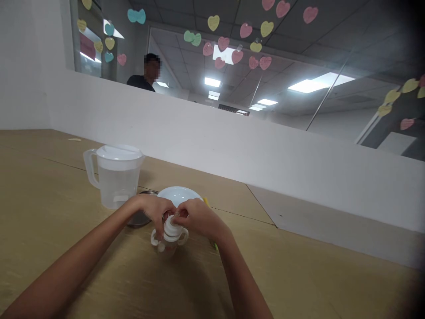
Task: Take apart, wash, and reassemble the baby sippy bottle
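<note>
A small baby bottle with a white collar and two side handles (171,231) stands on the wooden table, its clear lower body faint against the surface. My left hand (158,213) is closed around the far left side of the bottle's top, fingers bent over the collar. At the bottle's tip, my right hand (198,216) pinches the nipple-like top between thumb and fingers. Part of the bottle's top is hidden by my fingers. Just behind both hands sits a white bowl (179,192), partly covered by them.
A lidded translucent pitcher (118,181) holding clear liquid stands at the left. Beside it, a dark round metal dish (138,219) lies partly under my left wrist. Something yellow (206,202) peeks out past my right hand. Behind the table rises a white wall (199,146) with glass above; a person (142,82) is beyond it.
</note>
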`<state>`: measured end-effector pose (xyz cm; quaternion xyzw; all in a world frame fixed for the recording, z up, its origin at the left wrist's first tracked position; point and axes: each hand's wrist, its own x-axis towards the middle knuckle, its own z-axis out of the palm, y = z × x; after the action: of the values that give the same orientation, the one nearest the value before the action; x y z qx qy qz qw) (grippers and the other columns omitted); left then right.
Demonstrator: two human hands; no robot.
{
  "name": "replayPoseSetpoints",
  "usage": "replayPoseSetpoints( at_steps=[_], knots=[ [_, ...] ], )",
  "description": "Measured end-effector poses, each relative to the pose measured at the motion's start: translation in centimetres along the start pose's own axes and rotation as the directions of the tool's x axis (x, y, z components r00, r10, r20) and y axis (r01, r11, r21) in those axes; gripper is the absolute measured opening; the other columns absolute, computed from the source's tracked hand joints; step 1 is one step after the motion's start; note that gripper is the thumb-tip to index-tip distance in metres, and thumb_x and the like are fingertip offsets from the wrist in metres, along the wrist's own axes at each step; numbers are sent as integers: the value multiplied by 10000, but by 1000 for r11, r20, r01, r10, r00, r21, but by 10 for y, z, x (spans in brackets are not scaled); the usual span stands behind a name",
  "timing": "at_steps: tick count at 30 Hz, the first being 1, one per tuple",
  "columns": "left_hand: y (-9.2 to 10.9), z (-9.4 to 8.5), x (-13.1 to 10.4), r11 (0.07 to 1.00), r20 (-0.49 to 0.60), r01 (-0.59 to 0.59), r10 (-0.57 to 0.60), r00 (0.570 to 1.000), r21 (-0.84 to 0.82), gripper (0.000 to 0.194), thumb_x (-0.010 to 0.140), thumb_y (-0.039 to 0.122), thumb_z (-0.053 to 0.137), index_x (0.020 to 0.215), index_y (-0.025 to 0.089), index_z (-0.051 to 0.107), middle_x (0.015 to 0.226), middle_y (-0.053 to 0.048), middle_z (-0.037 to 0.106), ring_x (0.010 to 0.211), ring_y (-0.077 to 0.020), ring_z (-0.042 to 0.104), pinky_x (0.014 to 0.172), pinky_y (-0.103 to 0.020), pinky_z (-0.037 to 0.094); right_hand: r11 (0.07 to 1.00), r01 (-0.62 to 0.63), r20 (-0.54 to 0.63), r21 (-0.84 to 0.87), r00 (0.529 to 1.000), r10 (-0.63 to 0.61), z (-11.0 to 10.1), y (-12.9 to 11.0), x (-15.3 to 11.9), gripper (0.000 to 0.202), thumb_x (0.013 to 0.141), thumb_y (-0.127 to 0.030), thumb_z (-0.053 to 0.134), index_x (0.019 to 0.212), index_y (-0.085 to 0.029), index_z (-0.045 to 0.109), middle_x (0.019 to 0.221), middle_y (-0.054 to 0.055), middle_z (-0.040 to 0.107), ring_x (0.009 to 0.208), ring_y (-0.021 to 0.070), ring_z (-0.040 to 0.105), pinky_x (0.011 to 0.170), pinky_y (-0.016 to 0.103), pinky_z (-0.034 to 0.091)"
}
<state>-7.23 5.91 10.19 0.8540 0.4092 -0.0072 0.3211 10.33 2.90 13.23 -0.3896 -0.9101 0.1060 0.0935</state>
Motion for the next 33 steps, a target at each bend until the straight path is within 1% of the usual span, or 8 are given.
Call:
replayPoseSetpoints(
  at_steps=[5, 10, 12, 17, 24, 27, 30, 33],
  knots=[
    [0, 0, 0, 1000, -6, -10, 11, 1000, 29, 327, 463, 354, 752, 698, 169, 618, 657, 49, 612, 615, -135, 537, 506, -202, 343, 942, -199, -79, -270, 980, 185, 17, -21, 10, 335, 838, -364, 453, 798, -143, 701, 727, 108, 674, 699, 205, 606, 539, 266, 355],
    [-2, 0, 1, 998, -12, 29, -28, 1000, 60, 376, 458, 354, 744, 770, 181, 626, 650, 59, 594, 608, -128, 529, 484, -196, 323, 915, -260, -69, -308, 965, 251, 13, -22, 6, 488, 856, -509, 384, 805, -138, 696, 731, 119, 672, 743, 234, 621, 574, 283, 375],
    [-2, 0, 1, 997, -33, 31, -29, 999, 77, 401, 454, 329, 741, 812, 184, 632, 678, 56, 609, 616, -128, 532, 490, -193, 329, 928, -244, -105, -280, 969, 223, 8, -17, 1, 455, 821, -527, 449, 855, -137, 681, 784, 108, 674, 753, 222, 611, 574, 271, 364],
    [2, 0, 1, 997, -15, 11, -10, 1000, 71, 273, 467, 322, 732, 665, 168, 622, 621, 51, 594, 566, -112, 506, 486, -190, 323, 985, -40, -60, -168, 998, 31, 6, -11, 1, 145, 770, -261, 558, 785, -165, 664, 759, 35, 661, 697, 136, 567, 543, 221, 307],
    [3, 1, 1, 995, -72, 46, -40, 997, 89, 289, 462, 320, 730, 560, 167, 504, 524, 72, 474, 496, -91, 431, 431, -196, 248, 973, -166, -46, -161, 986, 160, 5, -21, 9, 204, 764, -291, 549, 710, -135, 669, 667, 57, 640, 638, 149, 543, 487, 248, 258],
    [2, 2, 1, 1000, -47, 17, -15, 999, 25, 256, 476, 310, 730, 607, 161, 570, 589, 58, 561, 555, -109, 493, 472, -190, 311, 992, -83, -1, -92, 997, 83, 4, -18, 5, 191, 696, -291, 635, 823, -151, 666, 793, 49, 668, 739, 170, 572, 539, 240, 311],
    [3, 2, 0, 997, -29, -57, 56, 998, -53, 306, 475, 287, 738, 742, 176, 637, 713, 52, 639, 663, -132, 563, 558, -186, 384, 1000, 0, 26, -31, 1000, 0, 11, -14, 0, 406, 624, -245, 704, 1010, -171, 607, 955, 48, 658, 843, 192, 583, 594, 237, 359],
    [5, 2, -1, 998, -66, -55, 54, 996, -9, 336, 461, 283, 747, 767, 182, 651, 751, 52, 659, 700, -148, 587, 570, -195, 399, 993, -77, -14, -88, 997, 76, 22, -18, 1, 444, 652, -261, 695, 1054, -125, 566, 930, 94, 651, 832, 226, 596, 579, 260, 375]
  ],
)
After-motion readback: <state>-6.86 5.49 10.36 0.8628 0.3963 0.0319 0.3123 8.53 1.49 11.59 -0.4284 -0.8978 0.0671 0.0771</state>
